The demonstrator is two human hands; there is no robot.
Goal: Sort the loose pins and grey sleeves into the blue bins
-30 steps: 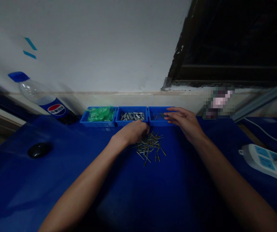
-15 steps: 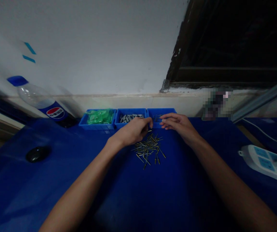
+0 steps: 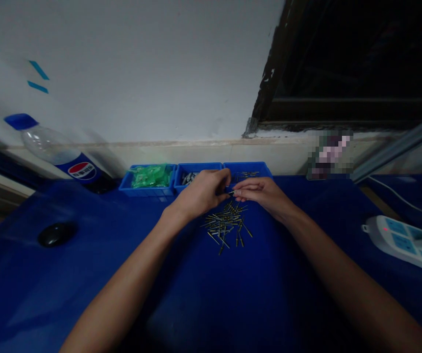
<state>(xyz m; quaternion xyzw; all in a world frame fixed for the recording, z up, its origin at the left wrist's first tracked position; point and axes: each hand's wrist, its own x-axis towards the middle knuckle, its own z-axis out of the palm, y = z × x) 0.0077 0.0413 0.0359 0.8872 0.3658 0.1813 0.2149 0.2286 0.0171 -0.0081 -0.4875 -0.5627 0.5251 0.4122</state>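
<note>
My left hand point(image 3: 201, 192) and my right hand point(image 3: 260, 192) meet fingertip to fingertip just above a loose pile of thin metal pins point(image 3: 227, 225) on the blue table cover. Both hands are pinched closed around a small metal piece between them, too small to name. Behind the hands stand three small blue bins in a row: the left bin point(image 3: 148, 177) holds green parts, the middle bin point(image 3: 190, 174) holds silver metal sleeves and is partly hidden by my left hand, the right bin point(image 3: 249, 171) holds a few pins.
A Pepsi bottle point(image 3: 58, 156) lies tilted against the wall at the back left. A black round object point(image 3: 57, 233) sits on the left of the blue cover point(image 3: 211, 294). A white power strip point(image 3: 405, 240) with its cable lies at the right.
My right hand has come back from the right bin toward the middle. My left hand has risen off the pin pile, and the two now touch at the fingertips.
</note>
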